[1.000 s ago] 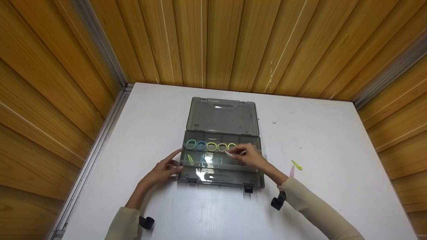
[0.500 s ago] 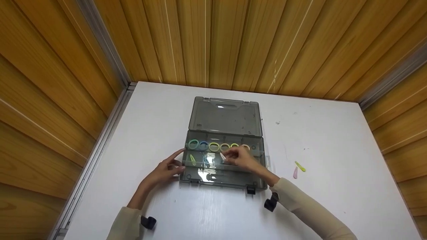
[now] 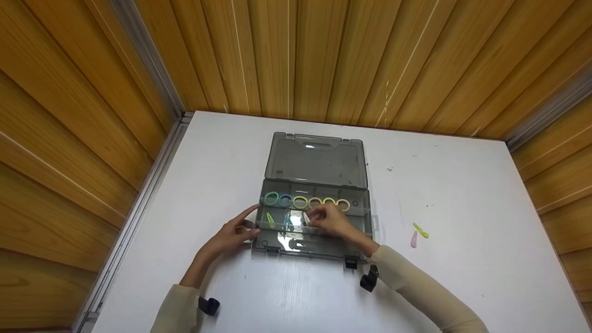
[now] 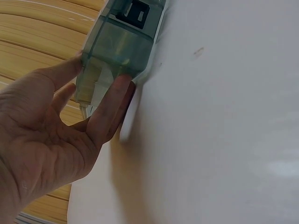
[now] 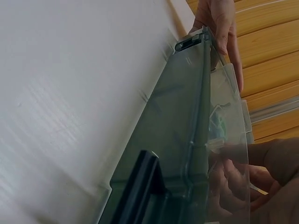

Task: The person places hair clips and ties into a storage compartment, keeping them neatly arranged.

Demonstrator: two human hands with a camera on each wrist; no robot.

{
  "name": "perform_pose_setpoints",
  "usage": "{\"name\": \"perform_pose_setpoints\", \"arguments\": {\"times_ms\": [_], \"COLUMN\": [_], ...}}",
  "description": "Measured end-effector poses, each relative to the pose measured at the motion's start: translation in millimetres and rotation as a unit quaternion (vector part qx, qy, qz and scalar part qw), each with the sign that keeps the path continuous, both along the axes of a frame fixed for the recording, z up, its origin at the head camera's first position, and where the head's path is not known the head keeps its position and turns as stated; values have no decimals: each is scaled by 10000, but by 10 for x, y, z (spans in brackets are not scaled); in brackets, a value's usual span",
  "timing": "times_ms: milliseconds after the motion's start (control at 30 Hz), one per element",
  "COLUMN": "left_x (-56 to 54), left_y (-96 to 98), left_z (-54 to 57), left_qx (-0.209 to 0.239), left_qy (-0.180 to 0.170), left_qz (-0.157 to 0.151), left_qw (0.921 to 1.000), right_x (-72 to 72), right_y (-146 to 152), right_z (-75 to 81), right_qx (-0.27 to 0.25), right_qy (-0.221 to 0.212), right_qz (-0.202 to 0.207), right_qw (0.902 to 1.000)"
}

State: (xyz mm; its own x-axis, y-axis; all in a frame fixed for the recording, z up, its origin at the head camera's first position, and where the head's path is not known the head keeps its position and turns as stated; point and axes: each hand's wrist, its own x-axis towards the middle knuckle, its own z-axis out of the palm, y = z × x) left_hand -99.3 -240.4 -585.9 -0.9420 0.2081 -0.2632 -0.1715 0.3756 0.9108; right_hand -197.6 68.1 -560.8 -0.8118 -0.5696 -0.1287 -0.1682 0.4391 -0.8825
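Observation:
In the head view, a smoky see-through organizer box (image 3: 319,247) lies with its lid (image 3: 319,162) folded back. My left hand (image 3: 230,238) rests its spread fingers and thumb against the box's left wall; the left wrist view shows fingertips (image 4: 122,81) touching that end. My right hand (image 3: 330,221) reaches into the middle row and pinches a white hair clip (image 3: 305,218), tilted over a compartment. A green hair clip (image 3: 270,220) and a blue hair clip (image 3: 289,224) sit in compartments further left. From the right wrist, my fingers show through the clear wall.
Several coloured hair ties, among them a green hair tie (image 3: 266,200), line up along the back row. A yellow hair clip (image 3: 421,230) and a pink hair clip (image 3: 414,239) lie on the white table (image 3: 462,194) to the right. Wood-patterned panels (image 3: 319,60) stand behind.
My right hand has moved left and down from the hair ties into the middle row with the white hair clip. The left hand stays against the box while the view shifts slightly.

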Motion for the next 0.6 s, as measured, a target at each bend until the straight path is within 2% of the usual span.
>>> {"name": "perform_pose_setpoints", "arguments": {"times_ms": [233,600], "left_x": [-24,2], "left_y": [-20,0], "left_z": [38,16], "left_qx": [30,20], "left_qy": [99,43], "left_qz": [-46,-31], "left_qw": [9999,10000], "right_x": [-31,-32], "right_y": [-76,-100], "right_z": [-42,-94], "right_qx": [47,364], "right_qy": [119,299], "right_qz": [-19,-49], "right_qw": [9999,9989]}}
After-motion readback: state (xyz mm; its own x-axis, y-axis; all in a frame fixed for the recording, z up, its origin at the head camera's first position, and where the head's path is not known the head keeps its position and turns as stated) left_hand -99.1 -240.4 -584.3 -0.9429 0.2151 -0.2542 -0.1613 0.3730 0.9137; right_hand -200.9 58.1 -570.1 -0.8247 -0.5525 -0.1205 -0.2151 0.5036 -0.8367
